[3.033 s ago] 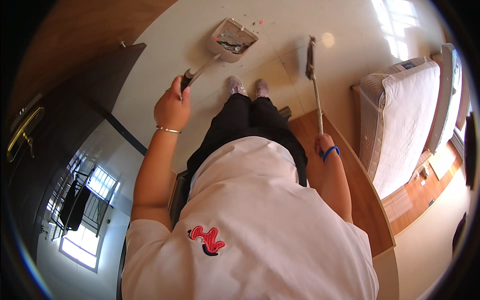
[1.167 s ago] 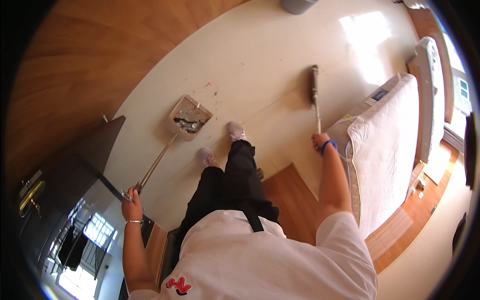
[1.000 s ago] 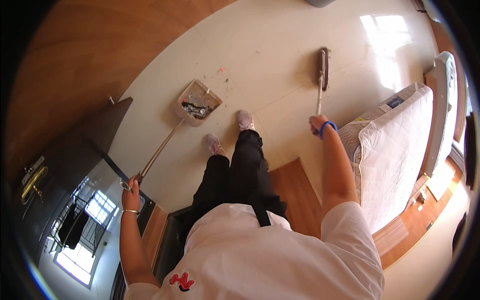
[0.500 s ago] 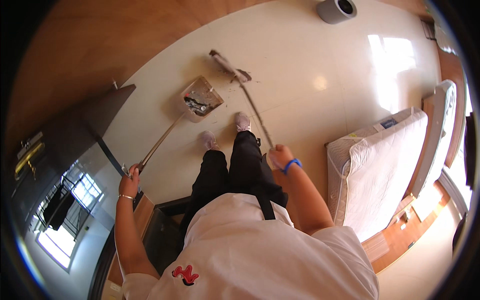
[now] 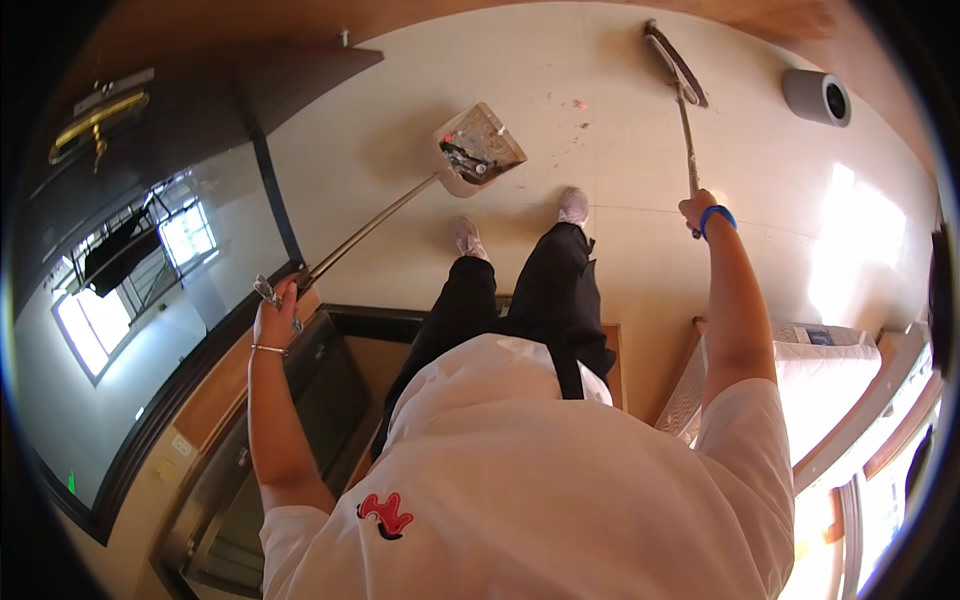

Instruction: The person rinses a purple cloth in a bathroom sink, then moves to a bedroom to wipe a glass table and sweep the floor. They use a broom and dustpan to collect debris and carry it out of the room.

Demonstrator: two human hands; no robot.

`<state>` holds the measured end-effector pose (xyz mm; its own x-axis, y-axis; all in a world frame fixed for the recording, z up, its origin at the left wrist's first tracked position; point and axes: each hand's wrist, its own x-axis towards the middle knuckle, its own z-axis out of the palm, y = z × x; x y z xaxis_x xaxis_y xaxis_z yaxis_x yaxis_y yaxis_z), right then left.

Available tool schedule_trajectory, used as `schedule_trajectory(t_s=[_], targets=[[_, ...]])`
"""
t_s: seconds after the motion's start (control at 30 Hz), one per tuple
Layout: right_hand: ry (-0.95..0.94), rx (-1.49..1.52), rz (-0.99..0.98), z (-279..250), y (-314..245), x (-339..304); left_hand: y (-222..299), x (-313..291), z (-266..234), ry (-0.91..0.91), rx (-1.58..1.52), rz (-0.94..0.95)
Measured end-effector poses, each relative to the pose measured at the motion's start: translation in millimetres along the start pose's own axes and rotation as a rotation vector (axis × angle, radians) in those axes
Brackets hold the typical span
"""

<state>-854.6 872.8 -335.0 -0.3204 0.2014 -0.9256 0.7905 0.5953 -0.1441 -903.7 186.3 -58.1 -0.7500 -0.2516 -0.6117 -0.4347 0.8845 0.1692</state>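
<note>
My left hand is closed round the upper end of a long-handled dustpan. Its pan rests on the pale floor ahead of my feet and holds dark debris and a small red bit. With my arm stretched out to the right, my right hand grips the handle of a broom. The broom's dark head is at the far side, well apart from the dustpan. Between the two, scattered crumbs of dirt and a small red scrap lie on the floor.
A grey cylindrical bin lies beyond the broom on the right. At the lower right a mattress leans near wooden furniture. A dark open door and a dark-framed window or mirror are on the left. A dark cabinet stands behind my left arm.
The broom has swung from beside the dustpan out to the far right, and my right arm has extended with it. My view has turned, and the dirt lies more spread out.
</note>
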Motion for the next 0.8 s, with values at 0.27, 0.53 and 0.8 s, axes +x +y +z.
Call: schedule_trajectory(t_s=[0.27, 0.53, 0.8], targets=[[-0.049, -0.357, 0.027, 165, -81, -67, -90, 8, 1, 0.211, -0.061, 0.058], [-0.006, 0.118, 0.052, 298, -65, -158, -167, 63, 6, 0.206, 0.127, 0.303], [0.145, 0.685, 0.163, 302, -45, -197, -170, 75, -14, 0.163, 0.275, 0.474]])
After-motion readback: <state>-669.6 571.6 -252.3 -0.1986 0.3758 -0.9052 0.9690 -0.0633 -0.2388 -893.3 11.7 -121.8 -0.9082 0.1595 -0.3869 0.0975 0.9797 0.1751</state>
